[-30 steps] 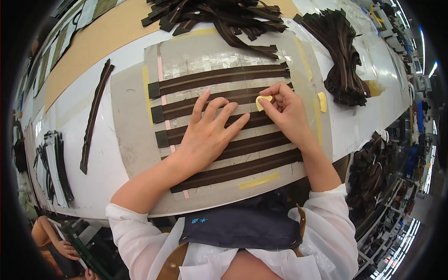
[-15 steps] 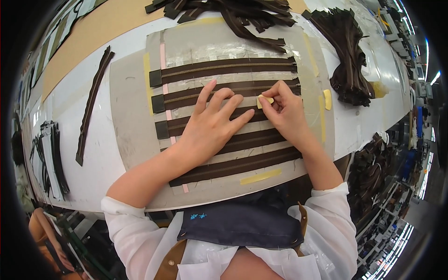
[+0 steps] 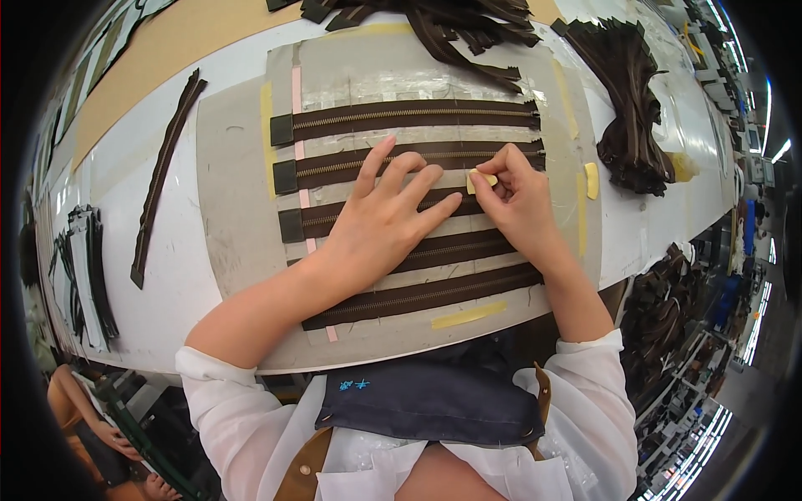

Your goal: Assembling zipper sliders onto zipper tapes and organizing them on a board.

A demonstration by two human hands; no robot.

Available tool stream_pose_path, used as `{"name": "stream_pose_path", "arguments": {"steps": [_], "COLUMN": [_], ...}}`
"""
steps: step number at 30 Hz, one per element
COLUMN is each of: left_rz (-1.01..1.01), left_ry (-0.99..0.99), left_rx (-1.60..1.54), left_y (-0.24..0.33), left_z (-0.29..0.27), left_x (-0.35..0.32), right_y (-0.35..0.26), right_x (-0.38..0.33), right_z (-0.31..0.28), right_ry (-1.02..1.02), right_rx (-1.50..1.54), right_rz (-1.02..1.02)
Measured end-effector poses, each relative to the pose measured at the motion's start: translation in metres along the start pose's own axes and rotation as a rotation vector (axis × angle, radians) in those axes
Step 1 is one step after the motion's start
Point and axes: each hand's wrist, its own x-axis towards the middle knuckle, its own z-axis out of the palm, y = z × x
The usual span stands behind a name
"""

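Observation:
Several dark brown zippers with brass-coloured teeth lie in rows across a grey board. My left hand rests with fingers spread over the second zipper and third zipper. Pinched between the thumb and fingers of my right hand is a small pale yellow piece, flat, like a chip of tailor's chalk. It sits at the lower edge of the second zipper, near its right half. The top zipper lies uncovered. Parts of the third and fourth zippers are hidden under my hands.
A bundle of brown zippers lies at the right, with a second yellow piece near it. More zippers are heaped beyond the board. One loose zipper lies at the left. Another person's arm shows at lower left.
The view has shifted slightly. My hands keep nearly the same place over the zippers, the right still pinching the yellow piece. At lower left, the other person's hands have moved.

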Motion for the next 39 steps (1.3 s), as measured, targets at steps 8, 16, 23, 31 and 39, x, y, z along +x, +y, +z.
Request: {"name": "stream_pose_path", "arguments": {"steps": [8,16,23,31,39], "left_rz": [-0.002,0.005,0.002,-0.002,0.057], "left_ry": [0.0,0.0,0.004,-0.006,0.021], "left_rx": [-0.006,0.008,0.001,0.014,-0.046], "left_y": [0.001,0.0,0.0,0.001,0.001], "left_z": [0.0,0.0,0.001,-0.001,-0.003], "left_x": [-0.001,0.001,0.001,0.0,0.0], "right_y": [0.001,-0.003,-0.003,-0.014,-0.005], "right_x": [-0.003,-0.001,0.001,-0.017,-0.028], "right_z": [0.002,0.004,0.002,-0.009,-0.009], "right_ry": [0.014,0.06,0.122,0.031,-0.075], "right_rx": [0.003,0.013,0.13,0.195,0.172], "right_rz": [-0.007,0.006,0.048,0.137,0.194]}}
